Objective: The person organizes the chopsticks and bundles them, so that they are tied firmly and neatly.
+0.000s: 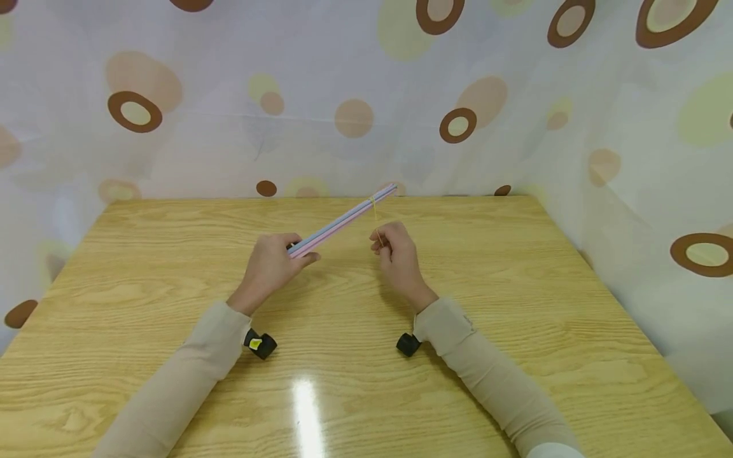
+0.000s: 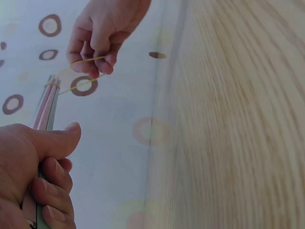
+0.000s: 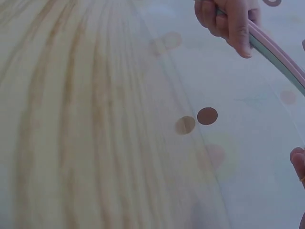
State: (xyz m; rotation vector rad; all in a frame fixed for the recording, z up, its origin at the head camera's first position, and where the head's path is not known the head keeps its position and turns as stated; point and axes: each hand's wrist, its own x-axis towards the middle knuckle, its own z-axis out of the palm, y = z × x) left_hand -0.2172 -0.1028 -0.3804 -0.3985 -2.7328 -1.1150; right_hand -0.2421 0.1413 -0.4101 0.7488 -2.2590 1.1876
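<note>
A bundle of long, slim pastel sticks, pink, pale blue and whitish, slants up to the right above the table. My left hand grips its lower end, thumb along the sticks, the part inside the fist hidden. Near the bundle's upper end is a thin yellow rubber band, looped around the sticks. My right hand pinches the band's free loop and holds it stretched away from the sticks, as the left wrist view shows. In the right wrist view only a few of the right hand's fingertips show at the edge.
Beneath both hands lies a wood-grain table. A white sheet with brown and beige circles stands behind it and along its sides. Small black wrist cameras sit at the left cuff and the right cuff.
</note>
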